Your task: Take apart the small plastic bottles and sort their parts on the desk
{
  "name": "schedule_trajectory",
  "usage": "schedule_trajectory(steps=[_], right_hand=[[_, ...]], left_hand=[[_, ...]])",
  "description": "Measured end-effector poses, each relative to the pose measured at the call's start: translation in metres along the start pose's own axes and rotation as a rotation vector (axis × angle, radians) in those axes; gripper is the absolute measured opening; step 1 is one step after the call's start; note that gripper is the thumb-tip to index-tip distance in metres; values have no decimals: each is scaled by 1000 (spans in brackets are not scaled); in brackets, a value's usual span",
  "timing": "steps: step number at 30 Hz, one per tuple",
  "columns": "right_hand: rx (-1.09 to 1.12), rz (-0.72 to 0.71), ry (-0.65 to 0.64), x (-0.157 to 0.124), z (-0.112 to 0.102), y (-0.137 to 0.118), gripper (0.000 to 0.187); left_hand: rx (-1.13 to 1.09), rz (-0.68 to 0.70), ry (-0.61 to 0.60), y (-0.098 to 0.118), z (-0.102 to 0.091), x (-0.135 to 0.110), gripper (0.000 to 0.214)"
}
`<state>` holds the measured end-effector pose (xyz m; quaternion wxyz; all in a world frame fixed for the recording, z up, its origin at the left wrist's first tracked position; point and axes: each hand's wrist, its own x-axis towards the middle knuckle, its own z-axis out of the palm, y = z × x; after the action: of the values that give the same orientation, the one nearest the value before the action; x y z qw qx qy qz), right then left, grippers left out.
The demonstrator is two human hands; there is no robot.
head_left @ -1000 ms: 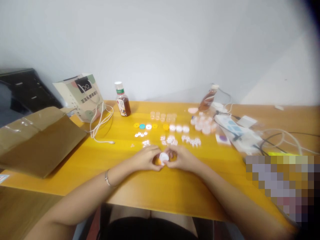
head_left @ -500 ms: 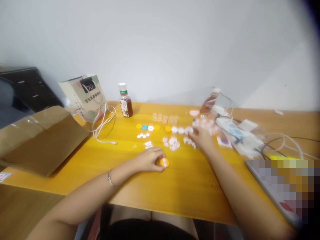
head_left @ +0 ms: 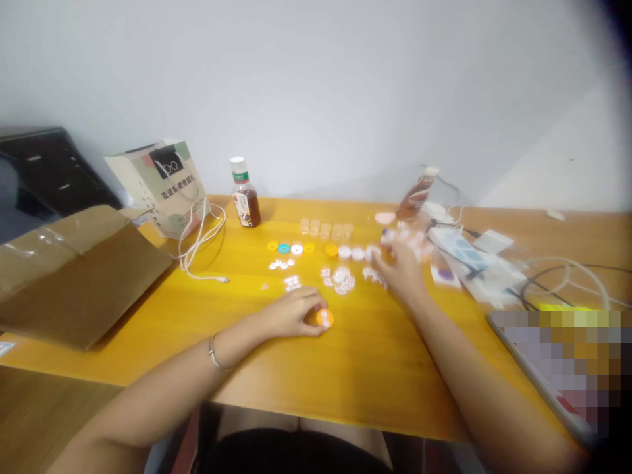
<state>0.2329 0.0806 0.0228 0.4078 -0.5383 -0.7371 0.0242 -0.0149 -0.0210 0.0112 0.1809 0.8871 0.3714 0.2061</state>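
Observation:
My left hand (head_left: 296, 313) rests on the table with thumb and fingers curled round the edge of an orange disc (head_left: 330, 318). Small white pieces (head_left: 324, 317) lie on that disc. Further back, my right hand (head_left: 402, 266) reaches to the right end of a row of white discs (head_left: 357, 253). Its fingers are bent together at the last disc, somewhat blurred, and what is between them is hidden. An orange-yellow disc (head_left: 332, 250) heads this row. Piles of white ring-shaped pieces (head_left: 342, 280) and small white pieces (head_left: 291, 283) lie between my hands.
Clear small cups (head_left: 325, 231) stand behind the discs, near a teal disc (head_left: 284, 248). At the left are a brown paper bag (head_left: 123, 289), a printed bag (head_left: 172, 191), a white cable (head_left: 202, 276) and a sauce bottle (head_left: 247, 205). A power strip (head_left: 457, 250) and tilted bottle (head_left: 415, 194) are right.
The view has shifted slightly. My left hand still grips the orange disc in the same place, and my right hand stays at the end of the white disc row with little movement.

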Motion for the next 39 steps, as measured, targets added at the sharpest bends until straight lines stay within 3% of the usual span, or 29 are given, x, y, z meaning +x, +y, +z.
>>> schedule_trajectory(steps=[2, 5, 8, 10, 16, 23, 33, 39], right_hand=[[124, -52, -140, -9, -7, -17, 22], [319, -164, -565, -27, -14, -45, 23], [343, -226, -811, -44, -11, -65, 35], [329, -236, -890, -51, -7, -70, 44], [352, -218, -921, -54, 0, -66, 39], [364, -260, -930, -53, -3, -64, 17], [385, -194, -936, -54, -1, -64, 26], [389, -211, -925, -53, 2, -63, 18]], left_hand=[[5, 0, -9, 1, -2, 0, 21], [2, 7, -17, 1, -3, 0, 27], [5, 10, -20, -1, -3, -1, 36], [3, 12, -25, -2, -3, -1, 40], [-8, 9, -19, 0, -5, -2, 35], [-19, 75, -62, 6, -12, -3, 25], [63, 76, -19, 5, -2, 0, 20], [5, 60, -17, 6, -3, 1, 18]])
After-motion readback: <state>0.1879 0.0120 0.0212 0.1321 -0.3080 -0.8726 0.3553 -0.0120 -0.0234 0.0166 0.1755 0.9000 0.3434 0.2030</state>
